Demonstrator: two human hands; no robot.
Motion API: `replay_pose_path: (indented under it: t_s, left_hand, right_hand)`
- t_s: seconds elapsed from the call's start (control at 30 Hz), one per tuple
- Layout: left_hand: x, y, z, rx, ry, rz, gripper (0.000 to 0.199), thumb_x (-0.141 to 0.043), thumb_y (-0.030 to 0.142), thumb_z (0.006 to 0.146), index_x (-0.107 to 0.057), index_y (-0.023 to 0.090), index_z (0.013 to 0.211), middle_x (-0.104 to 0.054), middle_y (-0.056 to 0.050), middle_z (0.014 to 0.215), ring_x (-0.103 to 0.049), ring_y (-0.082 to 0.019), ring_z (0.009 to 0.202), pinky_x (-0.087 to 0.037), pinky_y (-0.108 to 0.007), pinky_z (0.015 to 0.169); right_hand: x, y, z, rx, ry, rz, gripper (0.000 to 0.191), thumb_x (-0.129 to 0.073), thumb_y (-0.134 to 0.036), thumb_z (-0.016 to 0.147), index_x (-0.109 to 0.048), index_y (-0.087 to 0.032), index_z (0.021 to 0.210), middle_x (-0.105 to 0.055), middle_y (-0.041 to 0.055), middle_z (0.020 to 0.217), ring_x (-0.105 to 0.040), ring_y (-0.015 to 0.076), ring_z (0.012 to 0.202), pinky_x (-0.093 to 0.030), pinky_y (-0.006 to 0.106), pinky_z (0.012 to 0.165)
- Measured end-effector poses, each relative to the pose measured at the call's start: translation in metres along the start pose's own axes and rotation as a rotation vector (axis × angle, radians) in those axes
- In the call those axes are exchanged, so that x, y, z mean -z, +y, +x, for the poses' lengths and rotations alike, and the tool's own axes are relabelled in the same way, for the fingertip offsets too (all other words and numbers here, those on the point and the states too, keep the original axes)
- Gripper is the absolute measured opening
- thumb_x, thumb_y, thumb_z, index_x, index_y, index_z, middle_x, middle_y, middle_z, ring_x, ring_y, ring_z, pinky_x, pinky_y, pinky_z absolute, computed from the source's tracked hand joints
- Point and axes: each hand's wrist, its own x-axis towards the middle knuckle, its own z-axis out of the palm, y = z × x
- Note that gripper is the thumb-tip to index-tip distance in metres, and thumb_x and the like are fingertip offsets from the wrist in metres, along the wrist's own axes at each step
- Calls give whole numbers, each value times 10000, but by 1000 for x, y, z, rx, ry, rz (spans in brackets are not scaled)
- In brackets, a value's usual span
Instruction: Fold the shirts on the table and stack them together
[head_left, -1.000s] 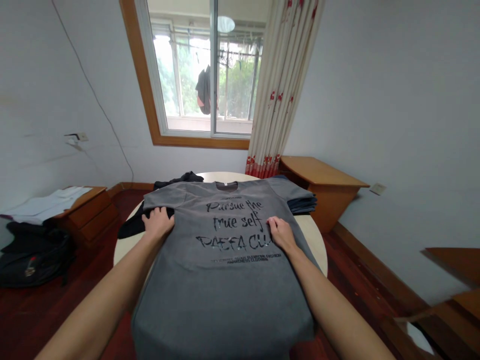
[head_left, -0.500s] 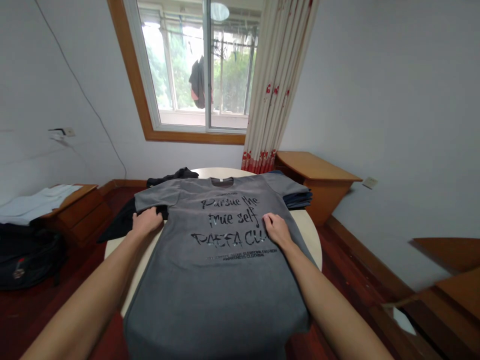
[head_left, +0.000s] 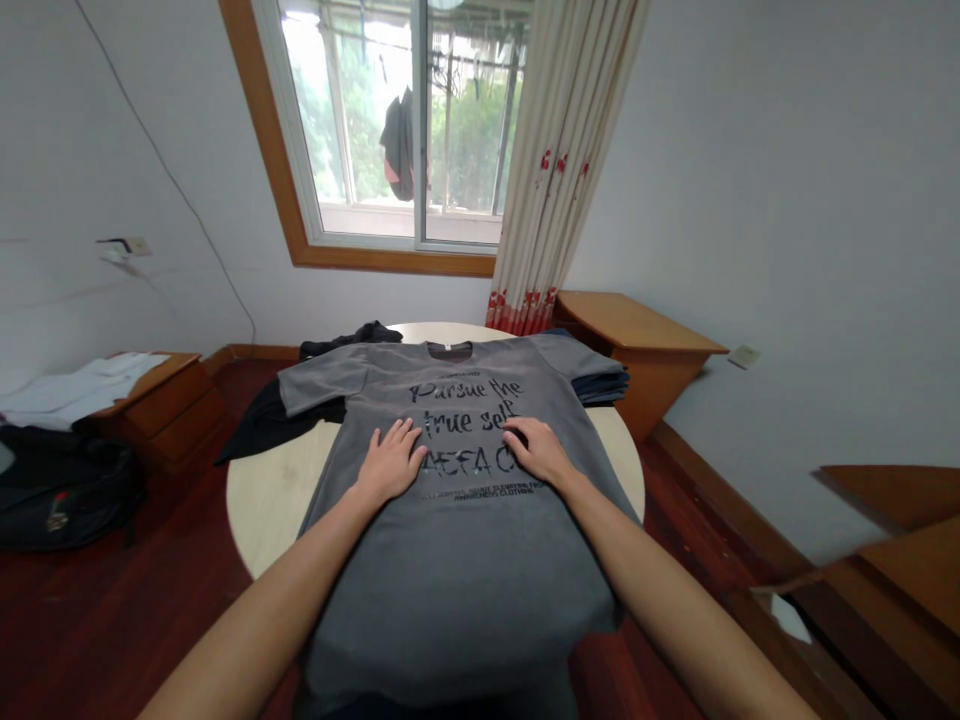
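Grey tee [head_left: 465, 560] is spread print-up across the round table [head_left: 262, 500], hem hanging at 6 o'clock. Left hand [head_left: 391, 462] lies spread on it, right hand [head_left: 536, 448] loosely curled. Looks mostly flattened, no folds made yet.

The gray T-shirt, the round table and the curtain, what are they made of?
The gray T-shirt looks like matte knit, maybe cotton: it drapes softly.
The round table could be wood or laminate, with a smooth, pale top.
The curtain seems to be woven cloth, hanging in long folds.
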Motion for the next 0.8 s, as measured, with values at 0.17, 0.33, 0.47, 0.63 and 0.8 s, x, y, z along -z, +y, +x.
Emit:
replay_pose_path:
  t_s: [0.17,0.33,0.47,0.63,0.8]
  left_hand:
    - [2,0,-17,57,-50,62,611,-259,508,1029,-394,207,1543,-263,-81,1652,-195,-278,1539,-181,-597,1214]
    - [5,7,-27,69,-50,100,607,-311,512,1014,-426,200,1522,-311,-114,1634,-250,-334,1516,-214,-650,1173]
    - [14,17,13,14,19,90,523,-321,457,1016,-586,169,1363,-499,-154,1517,-428,-327,1416,-266,-603,1166]
    - [10,10,103,29,27,78,580,-285,470,1023,-468,166,1483,-299,-121,1641,-234,-309,1522,-211,-591,1197]
    - [-4,-26,175,128,-68,53,673,-224,529,1014,-402,138,1533,-227,-148,1657,-181,-350,1532,-181,-624,1189]
  right_hand:
    - [0,2,-5,39,-42,-3,325,-506,-368,973,-695,-178,1157,-699,113,1252,-608,247,1205,-425,412,1065]
    - [5,-1,-13,4,-134,-137,406,-554,-423,952,-648,-173,1258,-576,144,1424,-508,283,1319,-404,451,1074]
    - [5,-18,12,-27,-204,-231,365,-536,-420,963,-673,-173,1196,-638,146,1297,-565,286,1200,-430,446,1011]
    - [-24,-26,88,-30,-239,-174,428,-508,-402,983,-603,-177,1335,-531,137,1474,-484,263,1347,-360,420,1113]
    - [-55,1,161,-110,-243,-161,542,-446,-413,1006,-478,-138,1471,-394,160,1585,-337,286,1474,-249,487,1198]
